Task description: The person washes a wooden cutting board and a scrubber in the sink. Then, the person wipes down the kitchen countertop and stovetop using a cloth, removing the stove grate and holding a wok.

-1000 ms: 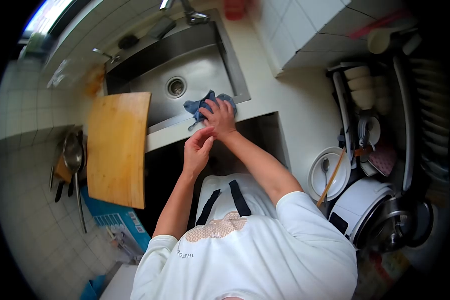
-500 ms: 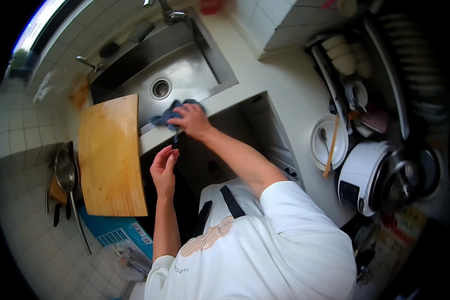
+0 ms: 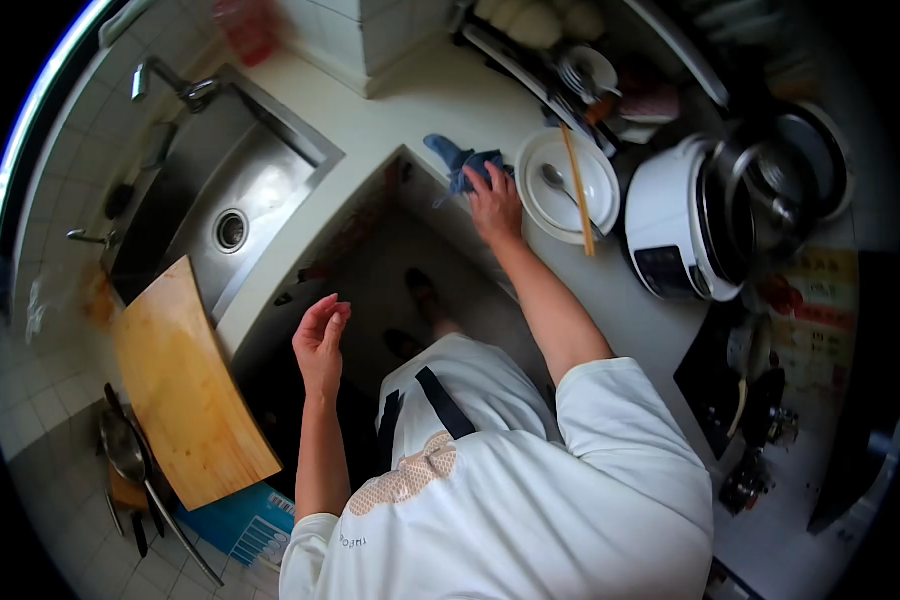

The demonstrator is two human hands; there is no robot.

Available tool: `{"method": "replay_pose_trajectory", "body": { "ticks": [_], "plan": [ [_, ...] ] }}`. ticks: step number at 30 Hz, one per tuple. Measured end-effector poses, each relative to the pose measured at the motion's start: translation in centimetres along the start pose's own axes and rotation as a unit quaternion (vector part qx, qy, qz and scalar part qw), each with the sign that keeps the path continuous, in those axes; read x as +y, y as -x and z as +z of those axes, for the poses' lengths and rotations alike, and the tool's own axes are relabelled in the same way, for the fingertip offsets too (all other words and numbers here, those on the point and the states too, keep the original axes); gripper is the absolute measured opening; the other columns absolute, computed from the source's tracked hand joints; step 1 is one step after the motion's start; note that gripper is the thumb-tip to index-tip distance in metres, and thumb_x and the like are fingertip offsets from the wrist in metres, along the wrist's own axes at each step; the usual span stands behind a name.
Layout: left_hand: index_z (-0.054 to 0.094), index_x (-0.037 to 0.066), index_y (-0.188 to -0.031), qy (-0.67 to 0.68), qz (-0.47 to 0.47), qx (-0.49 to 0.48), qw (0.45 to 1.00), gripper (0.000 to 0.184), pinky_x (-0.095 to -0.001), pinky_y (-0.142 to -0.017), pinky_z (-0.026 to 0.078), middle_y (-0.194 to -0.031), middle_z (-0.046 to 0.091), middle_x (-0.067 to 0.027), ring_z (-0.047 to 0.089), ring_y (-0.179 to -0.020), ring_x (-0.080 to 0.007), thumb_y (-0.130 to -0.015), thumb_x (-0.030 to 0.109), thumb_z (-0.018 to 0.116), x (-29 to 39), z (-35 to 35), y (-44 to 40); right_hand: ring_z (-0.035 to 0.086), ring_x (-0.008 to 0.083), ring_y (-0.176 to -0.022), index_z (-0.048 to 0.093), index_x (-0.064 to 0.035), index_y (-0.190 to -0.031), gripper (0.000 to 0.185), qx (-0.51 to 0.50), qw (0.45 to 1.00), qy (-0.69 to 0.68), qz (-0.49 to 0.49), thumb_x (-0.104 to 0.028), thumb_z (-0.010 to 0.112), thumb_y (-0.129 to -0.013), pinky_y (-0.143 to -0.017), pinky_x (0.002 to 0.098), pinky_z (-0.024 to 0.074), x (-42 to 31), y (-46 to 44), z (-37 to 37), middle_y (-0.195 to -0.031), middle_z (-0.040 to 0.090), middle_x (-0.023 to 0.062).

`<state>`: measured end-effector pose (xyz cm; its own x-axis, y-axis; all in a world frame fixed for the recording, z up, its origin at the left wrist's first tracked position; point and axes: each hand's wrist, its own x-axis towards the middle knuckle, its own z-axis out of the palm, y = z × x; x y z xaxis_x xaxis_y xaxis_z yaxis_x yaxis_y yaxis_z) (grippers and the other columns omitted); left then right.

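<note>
My right hand (image 3: 495, 205) is on a blue cloth (image 3: 460, 165), which lies all bunched up on the pale counter (image 3: 400, 110), close to its front edge. My fingers are bent and a bit spread over the cloth, and they touch it, but I cannot tell if I am pinching it or just pressing on it. Just to the right of that hand is a white bowl (image 3: 602, 190) with a spoon (image 3: 555, 178) in it and chopsticks (image 3: 578, 190) laid across it. Past the bowl stands a white rice cooker (image 3: 660, 225). My left hand (image 3: 320, 335) is up in the air in front of me, well apart from the cloth. Its fingers are softly curled, with the thumb near them, and I see nothing in it. A wooden board (image 3: 195, 390) is on my left, by the metal sink (image 3: 280, 165). The tap (image 3: 185, 88) is at the back of the sink.
</note>
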<state>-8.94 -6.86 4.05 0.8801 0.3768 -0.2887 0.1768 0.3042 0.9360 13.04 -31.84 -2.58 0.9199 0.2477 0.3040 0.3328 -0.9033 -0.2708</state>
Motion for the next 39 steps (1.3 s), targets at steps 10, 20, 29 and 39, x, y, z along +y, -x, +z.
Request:
{"method": "replay_pose_trajectory", "body": {
  "ticks": [10,20,29,39],
  "plan": [
    [0.056,0.0,-0.108,-0.021,-0.014,-0.012,1.0,0.023,-0.0249,-0.083,0.045,-0.095,0.061,-0.0069,0.058,-0.089,-0.013,-0.085,0.004,0.056,-1.2,2.6,3.7,0.043,0.0346,-0.109,0.053,-0.0179,-0.118,0.051,-0.068,0.997,-0.019,0.016,-0.002,0.059,-0.07,-0.095,0.0441,0.0347,12.3,19.3,-12.3,-0.121,0.044,0.0139],
    [0.057,0.002,-0.109,0.028,-0.001,-0.038,0.999,0.024,-0.0206,-0.075,0.044,-0.094,0.063,-0.0038,0.057,-0.085,-0.0092,-0.086,0.008,0.057,-6.8,13.3,9.0,0.042,0.0337,-0.11,0.051,-0.0181,-0.118,0.047,-0.005,0.998,-0.004,0.064,-0.016,0.063,-0.073,-0.092,0.0444,0.0358,17.1,13.8,-8.9,-0.122,0.045,0.0129],
    [0.056,0.0,-0.107,0.004,-0.035,-0.069,0.997,0.021,-0.0231,-0.081,0.044,-0.094,0.062,-0.005,0.057,-0.088,-0.0112,-0.086,0.002,0.053,-11.5,24.1,16.8,0.041,0.0349,-0.113,0.05,-0.0191,-0.12,0.048,-0.084,0.992,-0.002,0.096,-0.011,0.061,-0.073,-0.095,0.0444,0.0336,31.8,30.1,-20.6,-0.124,0.042,0.0141],
    [0.056,-0.002,-0.106,-0.045,-0.051,-0.072,0.995,0.021,-0.0255,-0.083,0.044,-0.093,0.061,-0.0058,0.057,-0.09,-0.0134,-0.085,0.0,0.052,-13.0,23.5,20.8,0.043,0.0368,-0.11,0.048,-0.0097,-0.119,0.042,0.039,0.948,0.165,0.268,-0.024,0.056,-0.081,-0.093,0.0456,0.0349,43.1,27.2,-19.1,-0.121,0.044,0.02]
  ]
}}
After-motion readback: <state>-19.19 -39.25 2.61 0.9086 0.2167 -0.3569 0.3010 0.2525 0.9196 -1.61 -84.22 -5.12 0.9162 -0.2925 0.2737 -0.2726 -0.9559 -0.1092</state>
